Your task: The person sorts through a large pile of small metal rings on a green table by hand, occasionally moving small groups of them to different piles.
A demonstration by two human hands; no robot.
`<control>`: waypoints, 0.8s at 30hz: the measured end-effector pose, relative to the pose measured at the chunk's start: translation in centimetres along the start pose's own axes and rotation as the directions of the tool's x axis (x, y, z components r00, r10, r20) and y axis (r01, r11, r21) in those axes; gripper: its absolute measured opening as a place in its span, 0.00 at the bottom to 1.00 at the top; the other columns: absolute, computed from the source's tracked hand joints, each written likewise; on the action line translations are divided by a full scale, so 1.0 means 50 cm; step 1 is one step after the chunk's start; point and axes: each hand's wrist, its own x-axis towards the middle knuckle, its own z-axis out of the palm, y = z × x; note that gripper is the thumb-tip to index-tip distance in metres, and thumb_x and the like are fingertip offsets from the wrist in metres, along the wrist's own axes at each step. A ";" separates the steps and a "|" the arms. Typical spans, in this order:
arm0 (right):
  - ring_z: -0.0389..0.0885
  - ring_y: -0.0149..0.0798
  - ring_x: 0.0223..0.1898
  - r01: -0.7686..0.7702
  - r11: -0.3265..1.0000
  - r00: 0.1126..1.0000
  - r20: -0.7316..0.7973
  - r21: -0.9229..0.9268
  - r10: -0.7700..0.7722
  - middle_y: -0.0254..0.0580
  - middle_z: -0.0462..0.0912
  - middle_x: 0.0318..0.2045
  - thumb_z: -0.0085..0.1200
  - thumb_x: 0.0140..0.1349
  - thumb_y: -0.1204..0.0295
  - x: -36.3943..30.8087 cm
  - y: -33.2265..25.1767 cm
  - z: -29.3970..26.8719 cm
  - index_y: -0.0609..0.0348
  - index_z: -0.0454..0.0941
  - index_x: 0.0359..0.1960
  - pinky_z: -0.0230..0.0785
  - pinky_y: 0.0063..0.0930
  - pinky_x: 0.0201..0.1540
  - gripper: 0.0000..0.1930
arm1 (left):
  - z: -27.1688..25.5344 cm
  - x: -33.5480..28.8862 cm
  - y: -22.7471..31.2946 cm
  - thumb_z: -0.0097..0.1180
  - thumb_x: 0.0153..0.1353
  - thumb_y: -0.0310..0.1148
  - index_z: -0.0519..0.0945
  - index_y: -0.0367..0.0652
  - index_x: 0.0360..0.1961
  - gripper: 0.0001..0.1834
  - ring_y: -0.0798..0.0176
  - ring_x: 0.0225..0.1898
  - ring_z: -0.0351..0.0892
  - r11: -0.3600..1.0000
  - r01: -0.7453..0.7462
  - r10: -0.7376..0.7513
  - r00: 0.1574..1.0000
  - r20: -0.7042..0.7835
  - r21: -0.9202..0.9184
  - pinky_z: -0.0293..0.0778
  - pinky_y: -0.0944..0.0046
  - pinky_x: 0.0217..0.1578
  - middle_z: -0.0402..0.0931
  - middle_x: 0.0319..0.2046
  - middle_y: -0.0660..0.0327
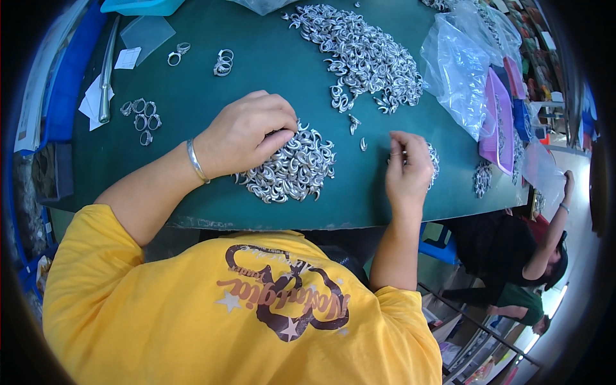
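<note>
On the green table (pixel 212 128), head view: near pile (pixel 292 173) of silver curved pieces, close to the wearer's side; landmark for all below.
Left hand (pixel 247 131): over the near pile's upper-left edge, back of hand up, thumb and bent fingers drawn close; fingertips partly hidden, cannot tell if a piece is pinched.
Left wrist: silver bangle (pixel 196 162), just left of near pile.
Right hand (pixel 410 168): right of near pile, well apart from it, fingers bent toward thumb; cannot tell if anything is pinched.
Small heap (pixel 434 165): same silver pieces, right of near pile, partly behind right hand.
Loose pieces (pixel 354 124): a few, between near pile and big pile.
Big pile (pixel 362 54): similar silver pieces, beyond near pile and to its right.
Ring cluster (pixel 146 120): several silver rings, left of near pile; more rings (pixel 223 63) beyond it.
Metal rod (pixel 106 80): tapered, far left of near pile, beside white papers (pixel 129 58).
Clear plastic bag (pixel 454 74): right of near pile, beyond it, next to pink tray (pixel 489 144).
Co-worker (pixel 497 247): dark clothes, arm raised, far right of near pile.
</note>
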 end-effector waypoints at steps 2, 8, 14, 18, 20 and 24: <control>0.82 0.53 0.36 -0.054 0.998 0.998 0.031 0.035 0.053 0.51 0.83 0.35 0.58 0.59 0.85 0.002 0.001 -0.002 0.64 0.82 0.37 0.75 0.40 0.40 0.06 | 0.002 0.000 -0.001 0.63 0.60 0.24 0.83 0.38 0.35 0.03 0.54 0.41 0.80 1.000 0.003 -0.003 1.000 0.000 0.002 0.75 0.58 0.45 0.82 0.40 0.57; 0.79 0.50 0.36 0.089 0.996 0.981 0.171 -0.004 -0.086 0.44 0.80 0.31 0.65 0.55 0.78 -0.017 -0.023 0.024 0.60 0.80 0.33 0.70 0.41 0.42 0.06 | 0.000 0.001 0.001 0.63 0.60 0.24 0.84 0.38 0.35 0.03 0.54 0.41 0.80 1.000 0.017 -0.017 1.000 0.005 -0.001 0.75 0.58 0.45 0.82 0.40 0.56; 0.81 0.50 0.31 -0.051 0.933 0.975 0.218 0.357 -0.030 0.48 0.80 0.30 0.61 0.56 0.84 -0.019 -0.092 0.038 0.64 0.77 0.31 0.74 0.38 0.34 0.05 | -0.001 0.000 0.000 0.63 0.60 0.25 0.84 0.38 0.35 0.03 0.54 0.42 0.80 1.000 0.013 -0.013 1.000 0.005 0.002 0.75 0.58 0.46 0.82 0.40 0.56; 0.80 0.49 0.30 -0.091 0.980 0.992 0.107 0.179 0.072 0.50 0.80 0.30 0.60 0.57 0.83 0.000 -0.052 0.035 0.64 0.77 0.31 0.73 0.36 0.33 0.05 | -0.001 -0.001 -0.001 0.63 0.60 0.25 0.84 0.38 0.36 0.04 0.54 0.42 0.80 1.000 0.000 0.000 1.000 -0.002 -0.002 0.75 0.58 0.46 0.82 0.40 0.56; 0.81 0.52 0.32 -0.230 0.954 0.967 0.153 0.193 0.202 0.51 0.81 0.32 0.60 0.58 0.83 -0.003 -0.050 0.019 0.64 0.78 0.33 0.74 0.38 0.35 0.04 | 0.001 0.000 0.000 0.63 0.59 0.25 0.84 0.38 0.36 0.04 0.54 0.41 0.80 1.000 -0.001 0.001 1.000 -0.009 -0.010 0.75 0.58 0.45 0.82 0.40 0.56; 0.82 0.53 0.35 -0.037 0.982 0.966 0.260 0.183 -0.011 0.50 0.82 0.33 0.64 0.57 0.79 -0.018 -0.070 0.035 0.63 0.82 0.35 0.76 0.40 0.40 0.05 | 0.003 0.000 -0.002 0.63 0.59 0.25 0.84 0.38 0.36 0.04 0.54 0.41 0.80 1.000 -0.003 0.003 1.000 -0.013 0.004 0.75 0.58 0.45 0.82 0.40 0.56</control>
